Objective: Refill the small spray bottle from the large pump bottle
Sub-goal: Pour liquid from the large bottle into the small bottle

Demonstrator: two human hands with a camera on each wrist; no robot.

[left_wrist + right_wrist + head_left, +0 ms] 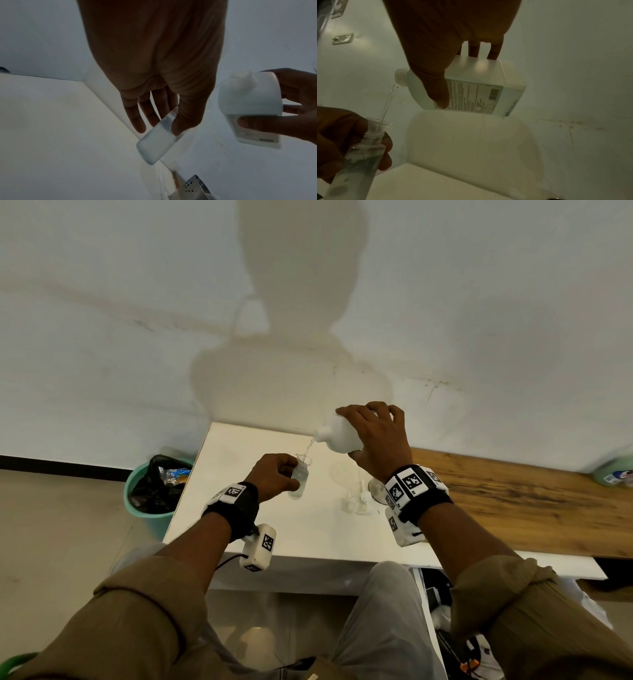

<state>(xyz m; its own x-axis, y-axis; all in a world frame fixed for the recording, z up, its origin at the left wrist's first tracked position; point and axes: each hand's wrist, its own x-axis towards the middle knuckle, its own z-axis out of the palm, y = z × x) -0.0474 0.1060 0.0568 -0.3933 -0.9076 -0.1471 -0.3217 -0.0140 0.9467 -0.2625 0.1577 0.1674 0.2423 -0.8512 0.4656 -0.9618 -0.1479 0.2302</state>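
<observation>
My left hand [274, 477] grips a small clear spray bottle [298, 479] above the white table [260, 529], with a small clear funnel [304, 459] in its neck. The bottle [157, 139] [358, 166] is partly full of clear liquid. My right hand [375, 440] holds the large white bottle [339, 434] tipped on its side, its open neck to the left. A thin stream [388, 102] runs from that neck [400, 77] into the funnel [379, 123]. The large bottle [248, 106] [476, 88] has a printed label with a barcode.
White pump and spray heads [358, 499] lie on the table near a metal holder [376, 487]. A teal bin [156, 494] with a black bag stands left of the table. A wooden counter [520, 501] runs to the right, bearing a green bottle [616, 470]. The wall is close behind.
</observation>
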